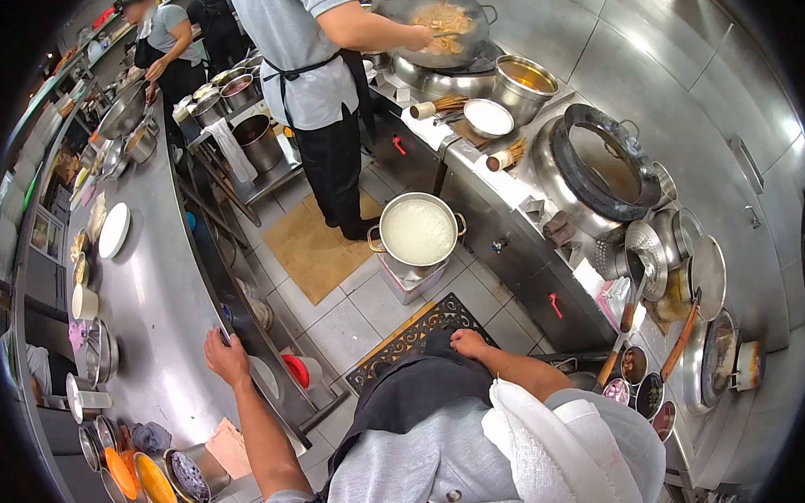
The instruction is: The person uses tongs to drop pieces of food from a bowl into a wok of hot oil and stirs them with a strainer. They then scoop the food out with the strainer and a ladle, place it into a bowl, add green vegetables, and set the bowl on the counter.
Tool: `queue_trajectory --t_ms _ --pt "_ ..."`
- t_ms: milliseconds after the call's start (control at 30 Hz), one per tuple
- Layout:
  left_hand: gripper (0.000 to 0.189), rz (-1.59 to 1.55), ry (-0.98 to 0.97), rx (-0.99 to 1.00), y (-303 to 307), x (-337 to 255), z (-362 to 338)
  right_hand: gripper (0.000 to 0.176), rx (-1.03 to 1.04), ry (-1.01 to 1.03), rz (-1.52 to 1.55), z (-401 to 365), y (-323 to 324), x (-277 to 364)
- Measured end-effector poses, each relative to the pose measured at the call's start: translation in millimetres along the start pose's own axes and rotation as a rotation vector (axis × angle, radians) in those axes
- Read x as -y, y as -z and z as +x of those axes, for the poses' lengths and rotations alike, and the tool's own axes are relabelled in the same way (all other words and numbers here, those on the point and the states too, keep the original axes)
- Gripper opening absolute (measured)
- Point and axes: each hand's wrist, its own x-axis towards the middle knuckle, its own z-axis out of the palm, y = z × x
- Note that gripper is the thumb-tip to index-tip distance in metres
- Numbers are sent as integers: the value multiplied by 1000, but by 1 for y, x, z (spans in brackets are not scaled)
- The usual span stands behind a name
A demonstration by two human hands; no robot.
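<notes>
My left hand (226, 357) rests at the edge of the long steel counter (161, 313), fingers apart and nothing in it. My right hand (468, 342) is beside my black apron (425, 379), its fingers curled in. Whether anything is inside that hand is hidden. In front of me a two-handled steel pot (459, 232) holds a pale, whitish liquid. It sits on a low stand on the tiled floor. A patterned black mat (419, 340) lies between me and the pot.
A co-worker (299, 69) stands ahead, one hand at a steaming wok (461, 23). Along the right are a large wok ring (603, 160), ladles and strainers (647, 261). On the left counter are a white plate (114, 230) and several sauce containers (156, 484).
</notes>
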Motion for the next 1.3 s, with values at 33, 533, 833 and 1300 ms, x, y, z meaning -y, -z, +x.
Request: queue_trajectory --t_ms 33,533,833,1300 --pt "45 1 -1 -1 0 1 0 26 -3 4 -5 0 0 0" --pt "45 -2 12 7 3 -2 0 25 -6 -21 -26 -2 3 5" --pt "23 -243 -457 -24 10 -17 -34 29 63 -27 0 -3 8 6" --pt "24 -280 -416 149 21 -32 -49 31 62 -34 13 0 6 3"
